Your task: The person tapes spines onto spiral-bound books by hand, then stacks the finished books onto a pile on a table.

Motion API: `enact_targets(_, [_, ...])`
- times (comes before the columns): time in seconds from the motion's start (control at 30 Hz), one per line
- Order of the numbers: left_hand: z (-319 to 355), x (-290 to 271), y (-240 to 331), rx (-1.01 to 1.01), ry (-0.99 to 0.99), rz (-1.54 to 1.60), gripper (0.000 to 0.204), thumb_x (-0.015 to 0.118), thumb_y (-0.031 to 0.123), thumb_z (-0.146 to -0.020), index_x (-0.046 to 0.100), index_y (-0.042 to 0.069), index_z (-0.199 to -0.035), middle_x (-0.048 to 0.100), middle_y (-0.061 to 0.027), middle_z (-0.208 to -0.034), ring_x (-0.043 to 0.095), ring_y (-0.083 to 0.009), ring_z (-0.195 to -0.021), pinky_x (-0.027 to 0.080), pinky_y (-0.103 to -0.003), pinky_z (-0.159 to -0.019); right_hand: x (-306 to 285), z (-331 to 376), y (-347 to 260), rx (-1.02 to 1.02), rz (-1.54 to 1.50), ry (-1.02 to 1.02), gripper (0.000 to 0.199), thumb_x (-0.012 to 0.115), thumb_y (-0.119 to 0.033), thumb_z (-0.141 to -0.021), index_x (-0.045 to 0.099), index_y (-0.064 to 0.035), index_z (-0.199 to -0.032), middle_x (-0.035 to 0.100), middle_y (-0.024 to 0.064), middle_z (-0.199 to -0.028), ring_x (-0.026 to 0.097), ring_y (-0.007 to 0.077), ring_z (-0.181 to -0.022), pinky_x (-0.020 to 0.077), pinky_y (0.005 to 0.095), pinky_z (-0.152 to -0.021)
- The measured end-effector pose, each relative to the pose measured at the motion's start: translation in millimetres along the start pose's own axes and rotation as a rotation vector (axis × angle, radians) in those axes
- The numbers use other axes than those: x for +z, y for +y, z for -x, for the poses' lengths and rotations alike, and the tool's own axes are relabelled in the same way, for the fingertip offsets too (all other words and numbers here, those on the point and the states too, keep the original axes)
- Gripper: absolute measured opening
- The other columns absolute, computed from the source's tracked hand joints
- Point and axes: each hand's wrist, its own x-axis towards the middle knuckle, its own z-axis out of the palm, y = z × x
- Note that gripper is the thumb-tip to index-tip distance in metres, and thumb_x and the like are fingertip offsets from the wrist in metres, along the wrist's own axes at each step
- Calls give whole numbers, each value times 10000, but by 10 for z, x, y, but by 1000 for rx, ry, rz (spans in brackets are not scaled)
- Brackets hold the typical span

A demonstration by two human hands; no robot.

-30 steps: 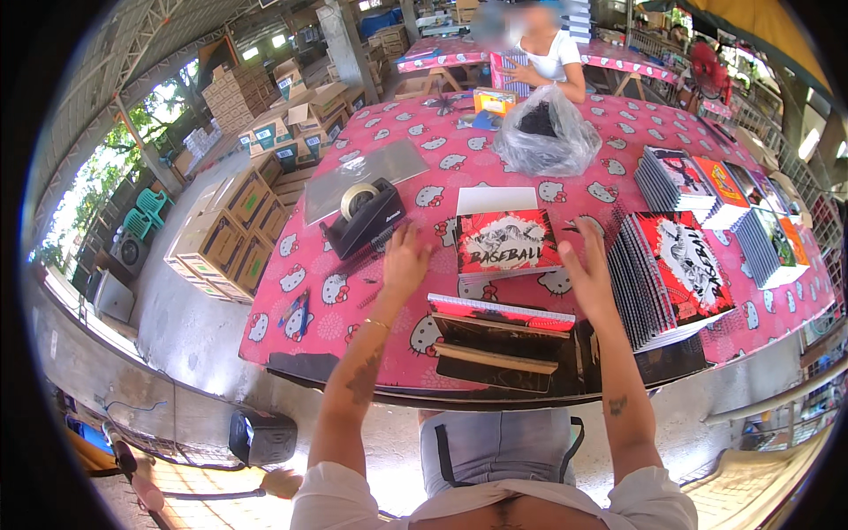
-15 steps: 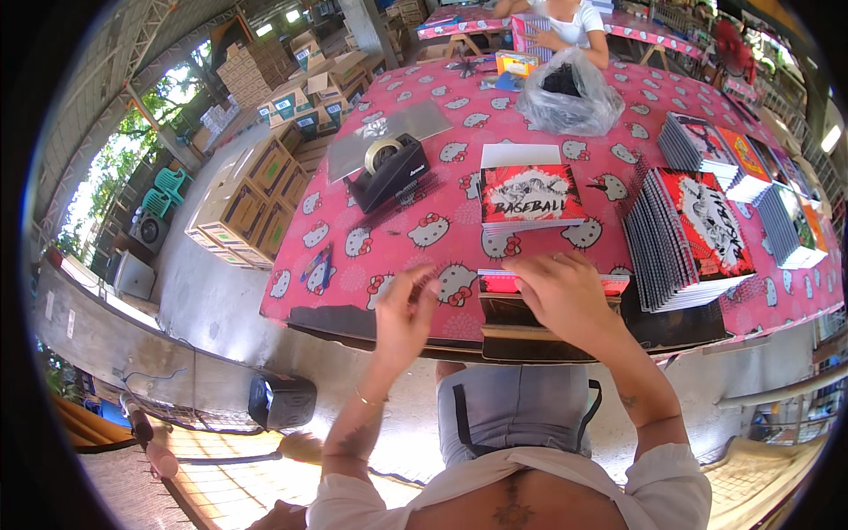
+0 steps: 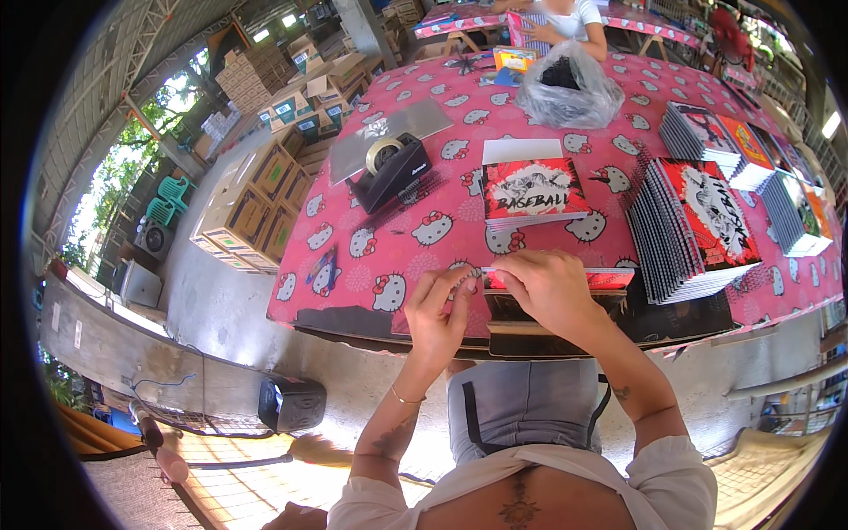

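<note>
A red-covered notebook [image 3: 609,279] stands edge-up in a dark wooden block [image 3: 530,329] at the table's near edge. My right hand [image 3: 549,287] is closed over its left end, thumb and fingers gripping the top edge. Beside that same end, my left hand [image 3: 439,309] pinches a small dark, coil-like piece, too small to make out fully. Just beyond lies a short pile of red baseball notebooks [image 3: 534,190], with a white sheet [image 3: 521,152] showing behind it. To the right rises a tall stack of spiral-bound notebooks [image 3: 698,230] with the same cover.
On the pink cat-print table [image 3: 433,199] stand a black tape dispenser [image 3: 389,172], a clear plastic bag [image 3: 570,93] with dark contents and more notebook stacks [image 3: 791,216]. Cartons [image 3: 256,203] are piled on the floor at left. Another person [image 3: 574,31] sits across the table.
My left hand has moved right, up to the left end of the red notebook, its fingers now pinched there. My right hand stays on the notebook. The view has shifted slightly.
</note>
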Motion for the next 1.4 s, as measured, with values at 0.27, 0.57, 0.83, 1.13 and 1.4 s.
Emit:
enact_targets(0.27, [-430, -236, -160, 139, -477, -132, 262, 787, 44, -861, 700, 41, -1108, 662, -133, -945, 681, -311, -749, 525, -404, -634, -99, -36, 1, 51, -52, -165, 105, 695, -171, -919, 720, -130, -1012, 727, 70, -887, 694, 309, -740, 542, 431, -643])
enact_targets(0.57, [-565, -249, -166, 83, -680, -33, 258, 772, 53, -897, 676, 7, -1132, 634, -116, -995, 640, -229, -748, 513, -344, -673, -94, -68, 33, 53, -151, -156, 90, 662, -200, -944, 690, -119, -972, 703, 86, -812, 694, 322, -713, 534, 456, -607])
enact_targets(0.83, [-646, -287, -50, -154, -705, 128, 238, 757, 81, -924, 655, 4, -1124, 664, -103, -1036, 672, -198, -790, 540, -308, -691, -156, -93, -2, 115, -126, -146, 175, 671, -302, -940, 729, -154, -1014, 712, 82, -767, 700, 317, -672, 530, 467, -576])
enact_targets(1.13, [-571, -278, -81, 129, -507, 19, 210, 779, 26, -876, 712, 15, -1075, 708, -113, -954, 697, -225, -791, 582, -336, -691, -126, -147, -46, 170, -185, -188, 188, 704, -333, -923, 771, -160, -951, 718, 81, -728, 702, 315, -665, 540, 453, -592])
enact_targets(1.4, [-582, -308, -109, 188, -492, -106, 169, 774, 116, -891, 747, 45, -1041, 676, -119, -835, 681, -291, -719, 522, -389, -622, -121, -132, -20, 137, -159, -197, 164, 730, -306, -899, 766, -153, -943, 726, 74, -734, 710, 307, -679, 541, 456, -591])
